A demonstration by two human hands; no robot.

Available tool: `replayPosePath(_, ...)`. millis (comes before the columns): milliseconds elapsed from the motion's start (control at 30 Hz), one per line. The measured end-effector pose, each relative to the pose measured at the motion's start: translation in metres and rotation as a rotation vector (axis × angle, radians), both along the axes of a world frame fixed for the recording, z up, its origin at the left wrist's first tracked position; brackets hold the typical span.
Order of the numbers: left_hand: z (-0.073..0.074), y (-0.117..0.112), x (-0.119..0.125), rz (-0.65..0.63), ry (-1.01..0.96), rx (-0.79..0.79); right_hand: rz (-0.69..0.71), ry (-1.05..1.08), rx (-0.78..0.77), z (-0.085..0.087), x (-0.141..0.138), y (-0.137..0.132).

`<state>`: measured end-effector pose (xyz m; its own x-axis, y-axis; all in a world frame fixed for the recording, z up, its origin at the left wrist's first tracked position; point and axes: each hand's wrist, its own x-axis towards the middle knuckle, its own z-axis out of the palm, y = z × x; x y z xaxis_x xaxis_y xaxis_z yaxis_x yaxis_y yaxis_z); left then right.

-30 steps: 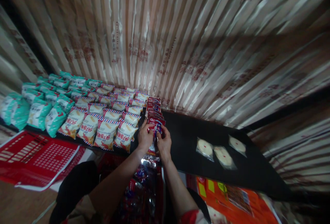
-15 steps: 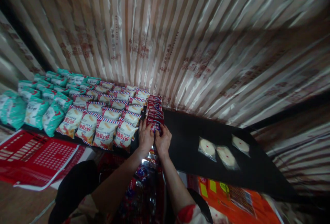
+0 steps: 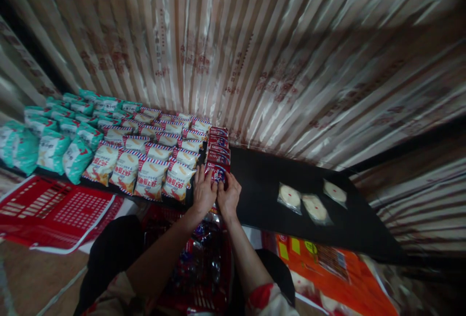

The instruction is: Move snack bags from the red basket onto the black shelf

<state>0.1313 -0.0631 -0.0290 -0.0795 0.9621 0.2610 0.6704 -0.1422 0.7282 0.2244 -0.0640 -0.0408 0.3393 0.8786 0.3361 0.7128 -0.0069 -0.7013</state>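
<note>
Both hands are at the front of a short row of dark red snack packets (image 3: 218,148) on a black shelf (image 3: 255,180). My left hand (image 3: 204,193) grips the left side of the front dark red snack packet (image 3: 217,170), thumb at its lower edge. On the packet's right side, my right hand (image 3: 229,195) grips in the same way, and the two thumbs nearly meet. The packet leans against the row behind it. Just left of my hands stand rows of white snack bags (image 3: 151,177) with red and blue striped tops.
Teal snack bags (image 3: 51,151) fill the shelf's left end. Flat round wrapped items (image 3: 316,209) lie on the right. Below are a red basket (image 3: 204,301) of shiny packets between my knees, another red basket (image 3: 73,209), and an orange bag (image 3: 327,272). Striped sheeting (image 3: 218,39) hangs behind.
The view has shifted slightly, so the shelf sits a little higher. My hands stay on the front red packet, whose face shows a bit more above the thumbs.
</note>
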Motion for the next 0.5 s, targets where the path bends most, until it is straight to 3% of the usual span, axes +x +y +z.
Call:
replayPosePath(300, -0.007, -0.008, -0.004, 0.026, 0.14, 0.0, 0.012, 0.019, 0.048, 0.004, 0.001, -0.002)
replayPosePath(500, 0.002, -0.013, -0.004, 0.023, 0.183, 0.041, -0.005, 0.068, -0.014, 0.009, 0.003, -0.005)
